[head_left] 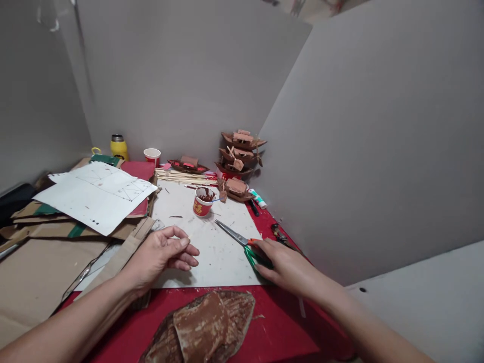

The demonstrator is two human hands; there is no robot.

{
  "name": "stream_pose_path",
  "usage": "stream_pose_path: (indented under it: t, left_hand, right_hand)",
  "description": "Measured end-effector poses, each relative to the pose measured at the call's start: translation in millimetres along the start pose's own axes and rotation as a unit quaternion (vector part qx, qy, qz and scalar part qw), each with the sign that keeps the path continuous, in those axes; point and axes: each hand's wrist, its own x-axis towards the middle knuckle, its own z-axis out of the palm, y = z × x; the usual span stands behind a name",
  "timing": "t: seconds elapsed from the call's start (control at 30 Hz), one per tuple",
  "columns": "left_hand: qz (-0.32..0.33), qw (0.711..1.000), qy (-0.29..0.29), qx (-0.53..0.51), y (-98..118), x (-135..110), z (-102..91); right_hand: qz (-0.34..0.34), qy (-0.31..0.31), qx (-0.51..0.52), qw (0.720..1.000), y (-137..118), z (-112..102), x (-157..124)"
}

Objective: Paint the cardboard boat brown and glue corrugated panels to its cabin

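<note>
Two hands at work, scissors under the right one

Landmark: the red cup [203, 208] with brown stuff inside. Scissors [235, 235] lie near side and right of it, on the white board [223, 272], tips toward the cup, blades together. Right hand [283, 262] is over the handles, thumb and fingers apart and touching them; can't tell if the grip is firm. Left hand [166, 252] is in the air, near side and left of the cup, thumb and forefinger together on a tiny pale bit [190, 236].

Rest: big brown boat [212, 322] well nearer than the cup, on the red tabletop [287, 322]. Thin sticks [185, 176] just behind the cup. Stacked small boats [242, 151] behind and right of it. Marked paper [102, 189] left of it.
</note>
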Motion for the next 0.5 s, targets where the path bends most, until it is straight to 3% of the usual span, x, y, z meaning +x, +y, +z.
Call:
stream_pose_path:
  t: [0.13,0.3,0.5]
  left_hand:
    - [0.007,1.000,-0.010,-0.010,1,0,-1.9]
    - [0.001,1.000,0.003,-0.008,0,0,-2.0]
    - [0.022,1.000,0.004,-0.010,1,-2,-1.6]
  right_hand:
    - [0.001,-0.005,0.014,1.000,14,6,-2]
    - [0.049,-0.011,0.020,0.999,21,15,7]
    - [0.076,-0.002,0.033,0.997,27,7,5]
